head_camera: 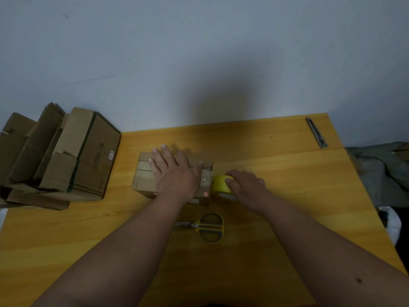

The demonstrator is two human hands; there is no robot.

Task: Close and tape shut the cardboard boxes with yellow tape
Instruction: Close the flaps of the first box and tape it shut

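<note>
A small cardboard box (pixel 143 173) lies closed in the middle of the wooden table (pixel 287 173). My left hand (pixel 174 171) presses flat on its top with the fingers spread straight. Right beside the box's right end sits the yellow tape roll (pixel 219 183). My right hand (pixel 245 185) grips the roll from the right, fingers curled over it. A short strip of tape runs from the roll onto the box's right edge. Much of the box top is hidden under my left hand.
Yellow-handled scissors (pixel 208 228) lie on the table just in front of the box. A stack of opened cardboard boxes (pixel 73 156) stands at the table's left end. A utility knife (pixel 316 135) rests at the far right corner. Grey cloth (pixel 380 171) lies beyond the right edge.
</note>
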